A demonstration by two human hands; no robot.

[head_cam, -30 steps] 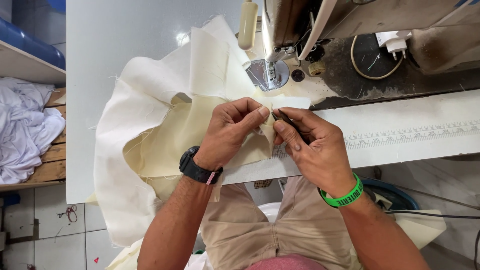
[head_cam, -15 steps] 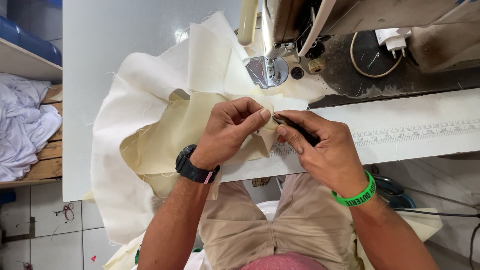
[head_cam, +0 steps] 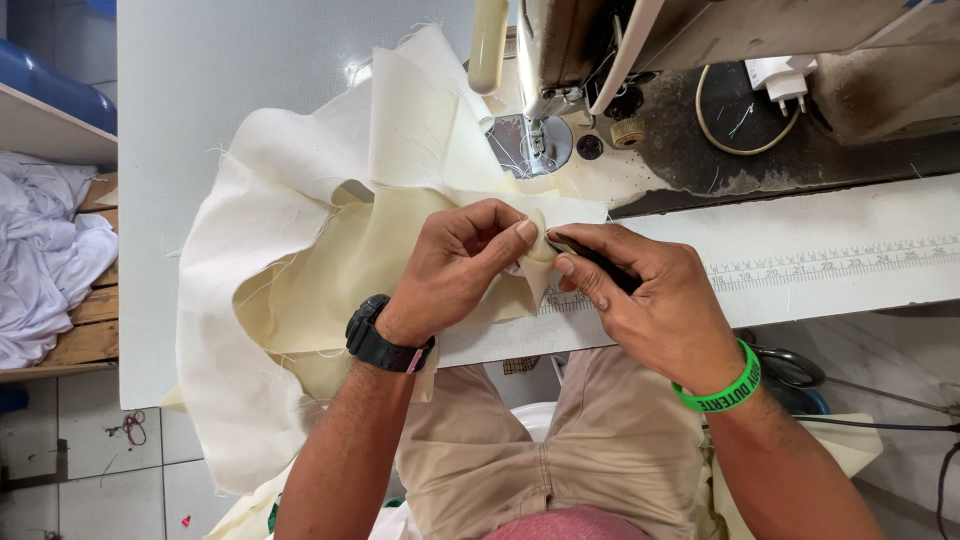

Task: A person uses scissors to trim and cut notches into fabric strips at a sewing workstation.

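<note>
The left hand (head_cam: pixel 455 270), with a black watch (head_cam: pixel 385 345) on its wrist, pinches a small fold of the cream fabric (head_cam: pixel 330 270) between thumb and forefinger, the fingers pressed together on the cloth. The right hand (head_cam: pixel 650 300), wearing a green wristband (head_cam: pixel 725 385), is closed around a slim dark tool (head_cam: pixel 590 258) whose tip meets the pinched fold right at the left thumb; what kind of tool it is cannot be told. The fabric lies in loose layers over the near edge of the bench (head_cam: pixel 200 100), spreading from the hands toward the left, with part of it hanging off the front edge over the person's lap. At the far edge of the bench, just beyond the hands, stands the sewing machine (head_cam: pixel 570 50), its needle plate (head_cam: pixel 530 145) touching the top of the cloth pile. A ruler strip (head_cam: pixel 830 265) runs along the front edge of the bench to the right of the right hand. Off the left side of the bench, a heap of white cloth (head_cam: pixel 45 250) rests on a wooden shelf (head_cam: pixel 85 335)
</note>
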